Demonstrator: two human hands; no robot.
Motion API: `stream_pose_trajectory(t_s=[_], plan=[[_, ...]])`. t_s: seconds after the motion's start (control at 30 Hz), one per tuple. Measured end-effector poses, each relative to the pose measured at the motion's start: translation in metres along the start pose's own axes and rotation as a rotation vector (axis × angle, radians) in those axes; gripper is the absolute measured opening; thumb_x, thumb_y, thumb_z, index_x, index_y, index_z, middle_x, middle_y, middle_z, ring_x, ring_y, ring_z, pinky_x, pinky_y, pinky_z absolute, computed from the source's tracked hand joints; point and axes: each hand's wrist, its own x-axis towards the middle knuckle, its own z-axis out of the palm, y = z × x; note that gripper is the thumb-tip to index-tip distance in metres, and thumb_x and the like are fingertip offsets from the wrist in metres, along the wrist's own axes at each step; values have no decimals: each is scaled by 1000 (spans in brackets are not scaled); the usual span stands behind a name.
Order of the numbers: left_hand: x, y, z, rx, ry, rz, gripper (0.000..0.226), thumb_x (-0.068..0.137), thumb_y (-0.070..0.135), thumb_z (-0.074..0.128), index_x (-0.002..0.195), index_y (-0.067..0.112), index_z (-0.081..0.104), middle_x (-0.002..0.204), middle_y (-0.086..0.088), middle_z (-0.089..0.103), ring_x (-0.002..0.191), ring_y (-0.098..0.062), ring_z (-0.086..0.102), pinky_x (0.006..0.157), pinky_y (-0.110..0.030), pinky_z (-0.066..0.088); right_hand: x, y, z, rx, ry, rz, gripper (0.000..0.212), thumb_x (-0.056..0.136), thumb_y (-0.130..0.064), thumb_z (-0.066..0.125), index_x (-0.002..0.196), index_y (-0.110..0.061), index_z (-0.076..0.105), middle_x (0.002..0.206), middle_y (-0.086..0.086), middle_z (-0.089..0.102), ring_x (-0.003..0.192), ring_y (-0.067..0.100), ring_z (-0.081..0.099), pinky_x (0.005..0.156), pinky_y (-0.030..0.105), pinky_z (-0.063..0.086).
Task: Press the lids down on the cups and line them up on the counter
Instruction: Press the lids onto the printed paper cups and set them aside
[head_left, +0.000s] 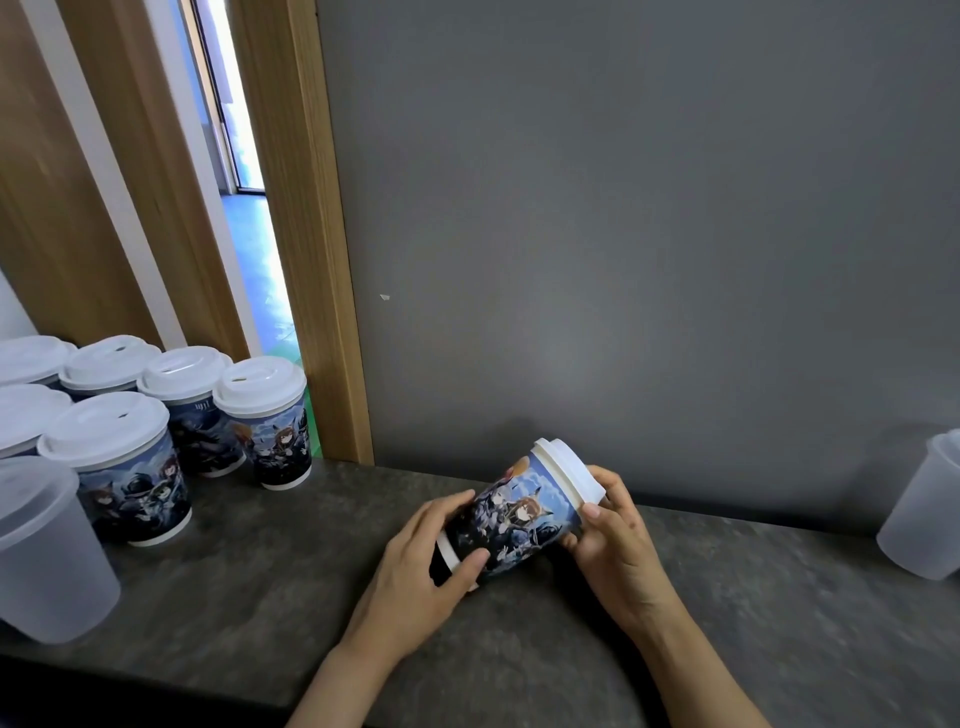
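Near edge of counter: dark mottled stone, both forearms reaching in over it toward the middle.
Left hand: grip curled round the base end of the printed cup, thumb across the lower wall, fingers over the top side.
Right hand: grip curled at the lid end, thumb tip on the rim of the white lid, fingers wrapped behind it.
Cup position: tilted almost onto its side, held just above the middle of the counter, lid pointing up and toward the back wall; hard to tell whether the lower side touches the surface.
Risk, lid seating: pressing from one side only likely leaves the far rim unsnapped; lid could pop off on standing the cup up.
Risk, cup wall: paper wall likely to buckle under a hard squeeze from the left grip.
Risk, contents: cannot tell whether anything is inside; tilted like this, a loose lid would leak.
Left front corner: frosted plastic cup, nearest obstacle to extending the line.
Left rear of counter: lidded printed cups packed in two rows, close together; careless placing could knock them.
Right edge: second frosted cup, well apart.
Behind: grey wall, wooden door frame at back left.
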Motion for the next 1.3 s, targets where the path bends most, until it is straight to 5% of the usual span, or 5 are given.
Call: stream_pose_trajectory(t_s=[0.37, 0.7, 0.97, 1.13, 1.3], plan=[[-2, 2, -1, 48, 13, 65, 67, 68, 60, 77, 125, 38, 52, 117, 24, 50, 111, 1, 55, 90, -14, 46, -1, 1, 2, -124, -26, 16, 71, 72, -28, 82, 137, -27, 55, 136, 11, 58, 121, 31, 60, 95, 42, 55], [3, -5, 1, -76, -130, -102, 47, 87, 69, 46, 129, 48, 52, 120, 26, 62, 109, 5, 58, 91, -18, 48, -4, -6, 6, -164, -18, -9, 61, 69, -37, 75, 124, -19, 59, 119, 19, 65, 105, 33, 65, 84, 43, 56], [5, -7, 1, -199, -130, -101, 45, 84, 57, 62, 120, 30, 65, 107, 14, 65, 103, -9, 65, 87, -28, 52, -7, -8, 9, -218, -60, -1, 71, 63, -52, 83, 123, -24, 58, 123, 14, 64, 107, 30, 65, 83, 40, 57], [4, -7, 1, -168, -247, -140, 56, 82, 74, 53, 126, 40, 57, 114, 24, 67, 107, 3, 62, 92, -27, 50, -7, -8, 7, -218, -82, -5, 71, 66, -53, 82, 125, -22, 57, 125, 18, 62, 109, 33, 62, 89, 48, 49], [4, -6, -1, -220, -203, -167, 53, 76, 63, 68, 122, 39, 56, 115, 21, 67, 108, 1, 62, 93, -26, 51, -5, -5, 6, -213, -95, -2, 61, 71, -42, 76, 125, -21, 58, 127, 16, 61, 108, 31, 62, 88, 45, 47]])
